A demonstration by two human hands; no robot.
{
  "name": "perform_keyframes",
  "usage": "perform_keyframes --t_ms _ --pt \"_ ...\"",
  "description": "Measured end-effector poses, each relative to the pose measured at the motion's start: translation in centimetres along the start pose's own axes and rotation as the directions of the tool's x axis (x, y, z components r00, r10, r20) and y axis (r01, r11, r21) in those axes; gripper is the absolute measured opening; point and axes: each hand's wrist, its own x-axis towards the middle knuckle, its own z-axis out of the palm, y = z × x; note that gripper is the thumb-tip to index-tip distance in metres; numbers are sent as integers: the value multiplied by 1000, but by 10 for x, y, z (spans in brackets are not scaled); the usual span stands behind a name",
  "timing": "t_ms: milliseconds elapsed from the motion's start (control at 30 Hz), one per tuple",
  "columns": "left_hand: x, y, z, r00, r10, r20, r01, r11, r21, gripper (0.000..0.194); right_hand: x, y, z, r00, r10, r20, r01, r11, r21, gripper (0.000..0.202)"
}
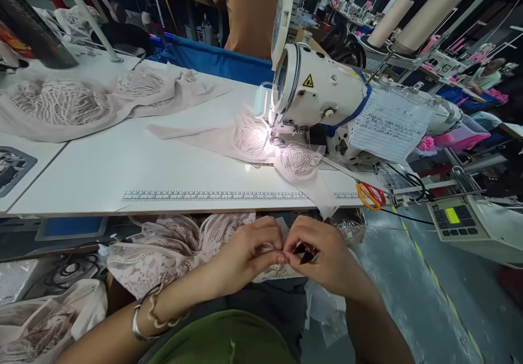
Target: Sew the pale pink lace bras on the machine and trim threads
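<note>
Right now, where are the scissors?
In the head view, the scissors lie on the right, at the front edge of the table, by the right end of the ruler, near the sewing machine.

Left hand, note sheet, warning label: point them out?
Left hand [247, 250]: head view, back of the hand.
Note sheet [390, 127]: head view, middle of the page.
Warning label [308, 81]: head view, center of the yellow triangle.
</note>
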Motion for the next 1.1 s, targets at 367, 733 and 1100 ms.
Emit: perform_keyframes --t_ms 367,733,1100 --pt "3 -9 -1 995 -23 -95 20 999 -32 24 -19 32 0 980 140 -142 -122 984 131 12" --pt "4 -10 2 986 70 -154 -68 998 17 21 -17 26 -2 971 152 -182 -126 982 144 17" --pt "1 -8 6 989 -36 -143 18 992 -124 20 -12 47 1 969 246 -4 -198 789 581 24"
